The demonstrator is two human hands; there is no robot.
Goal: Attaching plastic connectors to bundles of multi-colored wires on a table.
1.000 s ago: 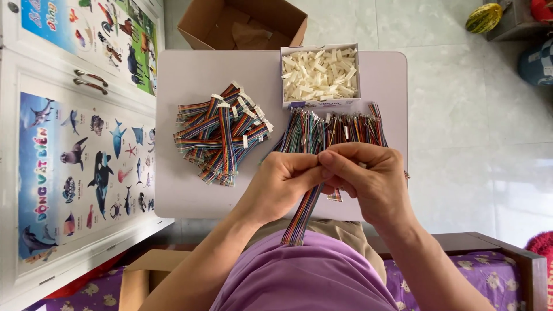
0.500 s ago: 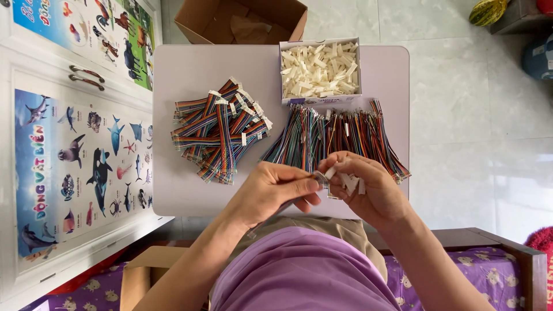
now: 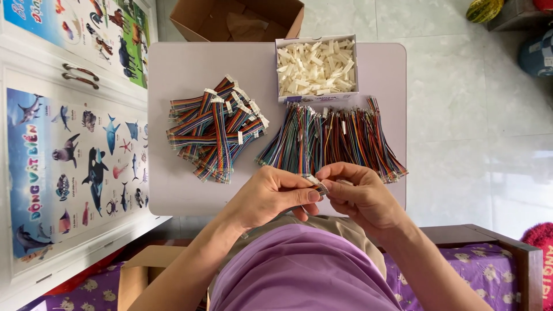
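My left hand (image 3: 275, 194) and my right hand (image 3: 363, 196) meet at the near edge of a small pale table (image 3: 178, 75). Together they pinch the end of a multicoloured ribbon cable (image 3: 318, 185); a small white connector seems to sit at that end. Most of the cable is hidden behind my hands. Just beyond my fingers lies a fanned row of loose ribbon cables (image 3: 337, 138). A pile of ribbon cables with white connectors fitted (image 3: 213, 129) lies to the left. A shallow box of white plastic connectors (image 3: 315, 66) stands at the table's far side.
An open cardboard box (image 3: 236, 17) stands on the tiled floor beyond the table. A white cabinet door with animal posters (image 3: 63, 150) runs along the left. Another cardboard box (image 3: 135, 276) and a wooden frame with purple bedding (image 3: 489, 259) lie near me.
A second ago the cable hung down long between my hands. My hands have since lowered towards me and now hold only its end close together.
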